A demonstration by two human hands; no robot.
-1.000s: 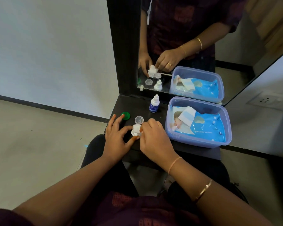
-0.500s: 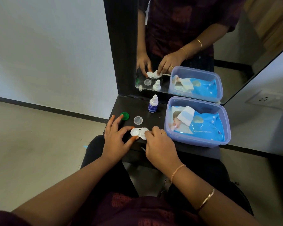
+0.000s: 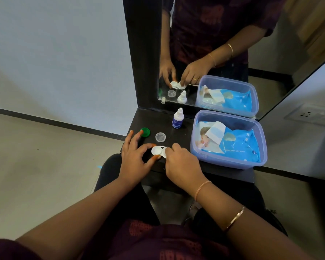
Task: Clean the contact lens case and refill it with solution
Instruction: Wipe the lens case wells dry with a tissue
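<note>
A white contact lens case (image 3: 158,151) lies flat on the dark shelf (image 3: 178,136) near its front edge, its left well open and facing up. My left hand (image 3: 134,158) pinches the case's left side between thumb and forefinger. My right hand (image 3: 182,163) covers the right well with its fingertips pressed on it; whether a wipe is under them is hidden. A green cap (image 3: 145,132) and a clear cap (image 3: 160,137) lie just behind the case. A small white solution bottle (image 3: 177,118) with a blue label stands upright further back.
A translucent blue tub (image 3: 231,162) holding a blue pack of wet wipes (image 3: 238,141) fills the shelf's right half. A mirror (image 3: 233,44) rises behind the shelf and reflects the hands and objects. A wall socket (image 3: 308,114) is at the right. The floor lies to the left.
The case was lifted and tilted in both hands a second ago; it now lies flat on the shelf. My right hand has slid a little right, baring the left well.
</note>
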